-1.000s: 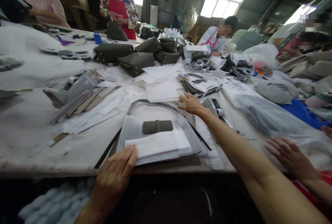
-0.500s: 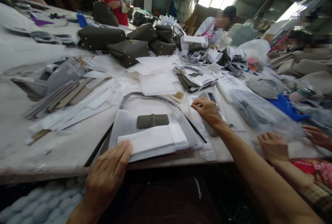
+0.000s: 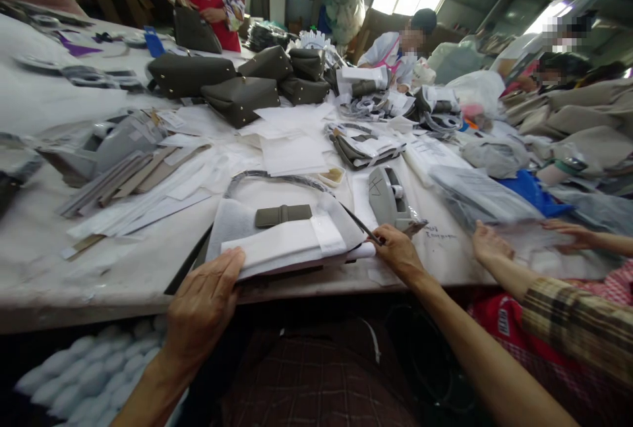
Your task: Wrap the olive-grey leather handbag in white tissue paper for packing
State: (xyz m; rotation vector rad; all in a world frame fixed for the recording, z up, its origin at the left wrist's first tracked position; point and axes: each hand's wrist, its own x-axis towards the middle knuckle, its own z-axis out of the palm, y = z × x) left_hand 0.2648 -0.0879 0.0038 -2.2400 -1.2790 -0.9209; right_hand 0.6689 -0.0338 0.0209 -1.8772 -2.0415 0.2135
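A dark grey-green handbag wrapped in white paper [image 3: 277, 240] lies in front of me at the table's near edge. Its handle [image 3: 277, 174], covered in clear wrap, arches behind, and a dark tab [image 3: 283, 215] crosses its middle. My left hand [image 3: 205, 292] is closed on the bag's lower left corner, fingers together over the paper, thumb hidden. At the right side, my right hand [image 3: 398, 252] pinches the end of a thin dark strap [image 3: 364, 227]. Just beyond that hand stands a grey tape dispenser [image 3: 380, 198].
Finished-looking dark bags [image 3: 240, 99] are piled behind loose white sheets [image 3: 291, 150]. Strips of card and paper [image 3: 143, 183] lie left. A small dish [image 3: 332, 176] sits behind the bag. On the right, a co-worker's hands [image 3: 492, 242] handle a plastic-wrapped item [image 3: 469, 193].
My right hand has moved from the tape dispenser down to the bag's right side and taken the strap. My left hand stays on the corner. The co-worker's hands have moved onto the plastic wrap.
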